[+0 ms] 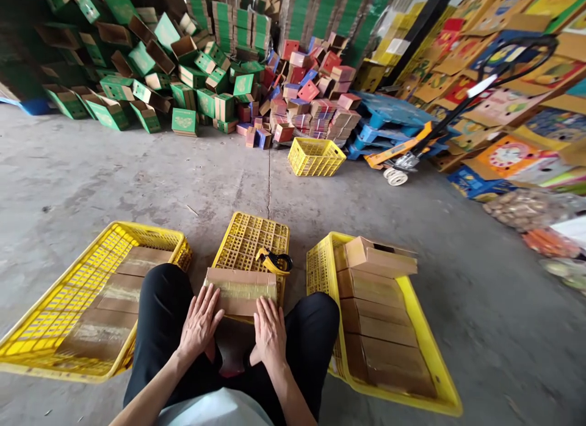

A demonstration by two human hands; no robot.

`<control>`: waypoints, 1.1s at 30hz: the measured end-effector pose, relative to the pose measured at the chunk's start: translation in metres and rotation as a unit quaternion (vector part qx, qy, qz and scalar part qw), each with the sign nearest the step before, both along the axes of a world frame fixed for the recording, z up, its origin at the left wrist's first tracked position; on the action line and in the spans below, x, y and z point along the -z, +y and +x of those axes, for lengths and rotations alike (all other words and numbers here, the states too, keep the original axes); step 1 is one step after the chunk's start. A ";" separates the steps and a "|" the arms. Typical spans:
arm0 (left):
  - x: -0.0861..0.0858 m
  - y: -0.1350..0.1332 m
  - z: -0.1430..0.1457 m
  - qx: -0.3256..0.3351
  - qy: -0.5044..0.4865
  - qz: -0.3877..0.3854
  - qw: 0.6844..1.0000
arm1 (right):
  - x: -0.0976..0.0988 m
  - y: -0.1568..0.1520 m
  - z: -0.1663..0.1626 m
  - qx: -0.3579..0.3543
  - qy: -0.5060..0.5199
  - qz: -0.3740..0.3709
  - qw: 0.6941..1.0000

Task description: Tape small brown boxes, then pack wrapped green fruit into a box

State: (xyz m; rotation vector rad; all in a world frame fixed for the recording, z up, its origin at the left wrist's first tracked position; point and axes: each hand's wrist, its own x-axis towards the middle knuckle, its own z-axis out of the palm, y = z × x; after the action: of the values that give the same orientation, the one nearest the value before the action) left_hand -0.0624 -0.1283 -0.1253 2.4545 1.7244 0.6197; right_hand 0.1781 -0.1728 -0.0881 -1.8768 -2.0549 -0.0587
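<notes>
A small brown cardboard box [241, 290] with clear tape along its top lies on an upturned yellow crate [249, 237] between my knees. My left hand [200, 324] rests flat on the box's near left corner, fingers spread. My right hand [270, 329] lies flat against the box's near right side, fingers stretched out. A yellow-and-black tape dispenser [274, 261] sits on the crate just behind the box, untouched by either hand.
A yellow crate [55, 310] at my left holds flat brown boxes; another yellow crate [412, 377] at my right holds several taped boxes. Farther off stand a small yellow basket [315, 156], piles of green and red cartons, a pallet jack [403, 160] and stacked printed cardboard.
</notes>
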 end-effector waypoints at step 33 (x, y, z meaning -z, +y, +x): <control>-0.011 0.030 0.036 0.035 0.010 0.023 0.999 | -0.007 0.052 -0.040 -0.054 0.046 -0.023 0.997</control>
State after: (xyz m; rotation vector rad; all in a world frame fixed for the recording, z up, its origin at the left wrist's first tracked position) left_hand -0.0265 -0.0979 -0.1139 2.5485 1.6404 0.6355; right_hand 0.1377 -0.1210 -0.0815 -1.7559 -2.1077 0.1000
